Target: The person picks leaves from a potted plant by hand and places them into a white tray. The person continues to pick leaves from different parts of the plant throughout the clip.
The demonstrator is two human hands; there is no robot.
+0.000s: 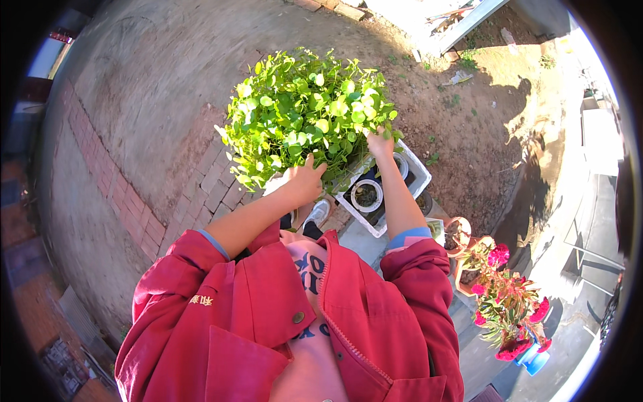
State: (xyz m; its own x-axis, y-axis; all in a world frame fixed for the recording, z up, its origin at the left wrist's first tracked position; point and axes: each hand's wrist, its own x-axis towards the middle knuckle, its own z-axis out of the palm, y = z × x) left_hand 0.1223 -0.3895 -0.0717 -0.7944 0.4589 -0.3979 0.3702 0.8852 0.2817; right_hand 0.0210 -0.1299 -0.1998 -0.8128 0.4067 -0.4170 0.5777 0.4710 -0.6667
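Note:
A large, bushy clump of pennywort [314, 108] with round green leaves spreads out before me. My left hand [304, 181] touches its near edge, thumb and forefinger apart among the stems. A bit of a white surface [274, 184] shows beneath that hand, too covered to name. At the right side of the clump, my right hand [380, 144] has its fingers curled against the leaves. Foliage hides some fingertips of both hands, so any grip on stems is unclear. Below my right forearm stands a white foam box [419, 173] holding round white-rimmed pots [366, 207].
Terracotta-coloured planters [458, 233] and magenta cockscomb flowers [512, 296] stand at the right, near a blue container [533, 361]. My shoe [317, 213] is on brick paving [211, 188] close to the foam box. Bare soil [452, 151] lies beyond, with a metal beam [472, 25] farther off.

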